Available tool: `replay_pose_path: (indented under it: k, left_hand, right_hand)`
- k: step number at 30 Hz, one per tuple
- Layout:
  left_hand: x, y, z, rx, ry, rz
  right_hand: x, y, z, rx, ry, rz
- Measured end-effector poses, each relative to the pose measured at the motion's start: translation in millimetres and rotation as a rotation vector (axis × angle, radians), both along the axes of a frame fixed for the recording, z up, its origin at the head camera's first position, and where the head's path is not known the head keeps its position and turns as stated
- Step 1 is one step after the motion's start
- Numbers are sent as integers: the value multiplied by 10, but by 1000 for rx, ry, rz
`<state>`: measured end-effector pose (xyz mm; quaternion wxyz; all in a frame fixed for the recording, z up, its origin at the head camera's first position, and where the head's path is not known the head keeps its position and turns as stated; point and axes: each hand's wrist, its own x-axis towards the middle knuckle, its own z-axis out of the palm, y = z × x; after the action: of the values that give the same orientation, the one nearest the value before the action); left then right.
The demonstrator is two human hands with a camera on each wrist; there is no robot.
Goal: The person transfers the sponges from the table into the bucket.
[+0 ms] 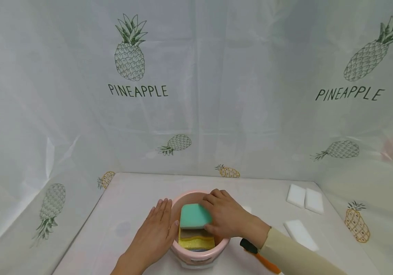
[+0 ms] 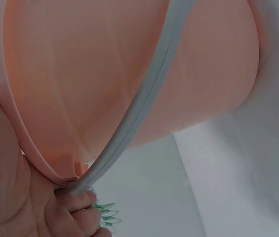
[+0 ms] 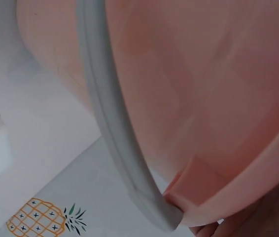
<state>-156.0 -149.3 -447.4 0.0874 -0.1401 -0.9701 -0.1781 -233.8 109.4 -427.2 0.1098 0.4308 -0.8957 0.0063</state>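
Note:
A pink bucket (image 1: 200, 256) stands near the table's front edge. Inside it are a teal sponge (image 1: 193, 215) on top, a grey-brown layer below it and a yellow sponge (image 1: 196, 241) at the front. My right hand (image 1: 227, 219) reaches over the rim and grips the teal sponge, fingers on its far edge, thumb at its near edge. My left hand (image 1: 155, 233) lies flat with straight fingers against the bucket's left side. The left wrist view shows the bucket wall (image 2: 105, 64), its grey handle (image 2: 144, 94) and my left hand (image 2: 11, 187) at the rim. The right wrist view shows the bucket wall (image 3: 203, 89) and handle (image 3: 110, 123).
Two white sponges (image 1: 296, 195) (image 1: 314, 200) lie at the back right and a third (image 1: 301, 233) nearer on the right. An orange and black tool (image 1: 258, 256) lies under my right forearm. Pineapple-print sheeting walls the table on three sides.

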Motion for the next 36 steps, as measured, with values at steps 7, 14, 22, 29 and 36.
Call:
replay_pose_path:
  k: [7, 14, 22, 29, 36]
  left_hand:
    - [-11, 0, -21, 4, -2, 9]
    - [-8, 3, -35, 3, 4, 6]
    - [-8, 2, -48, 15, 7, 7]
    - [-13, 7, -61, 33, -14, 17]
    - [-16, 7, -64, 50, -31, 21]
  right_hand:
    - [5, -38, 10, 30, -11, -5]
    - [20, -32, -13, 0, 38, -14]
    - [24, 73, -58, -143, 110, -55]
    - [-8, 270, -92, -199, 224, -100]
    - [-45, 533, -64, -246, 263, -172]
